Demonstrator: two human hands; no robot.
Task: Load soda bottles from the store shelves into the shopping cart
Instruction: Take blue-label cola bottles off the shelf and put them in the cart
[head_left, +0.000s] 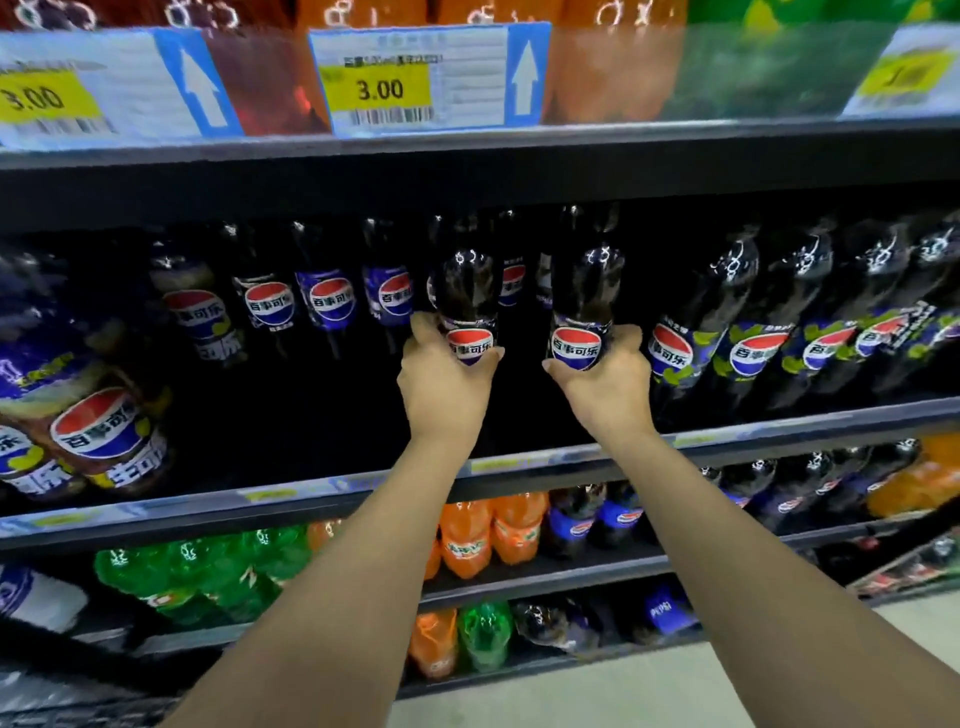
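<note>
the left grip (441, 382) is curled round the labelled waist of a dark cola bottle (466, 291), held upright, neck up, over the middle shelf (291, 496). just right of it, the right grip (610, 382) wraps a second glossy plastic bottle (587, 291), equally upright.

Left hand (441, 384) gripping cola bottle (467, 296), right hand (608, 384) gripping second cola bottle (584, 306); shelf (779, 436) beneath
</note>
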